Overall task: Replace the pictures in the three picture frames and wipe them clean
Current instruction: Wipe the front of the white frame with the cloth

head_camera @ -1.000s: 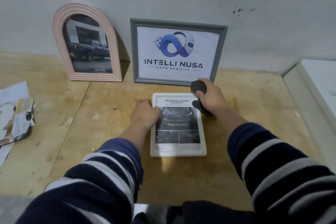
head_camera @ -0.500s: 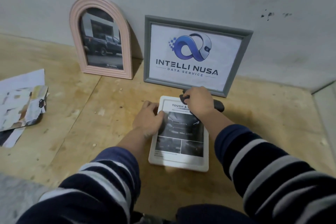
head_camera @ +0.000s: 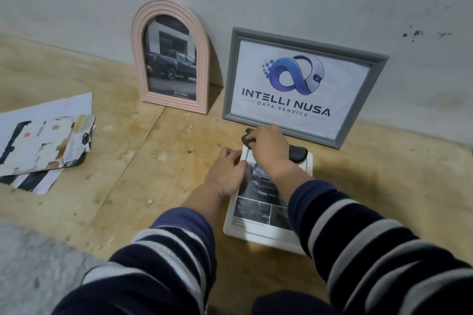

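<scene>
1. Three picture frames: one pink arched frame (head_camera: pixel 171 59) and one grey frame (head_camera: pixel 302 84) at the far wall, one white frame (head_camera: pixel 266 234) flat on the counter (head_camera: pixel 128 174).
2. One dark cloth (head_camera: pixel 298 152).
3. One pile of loose papers (head_camera: pixel 43 143), left.
4. Two hands: left hand (head_camera: pixel 227 171), right hand (head_camera: pixel 268 146).

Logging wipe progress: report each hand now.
Left hand: open, pressing on the white frame.
Right hand: gripping the dark cloth.
</scene>
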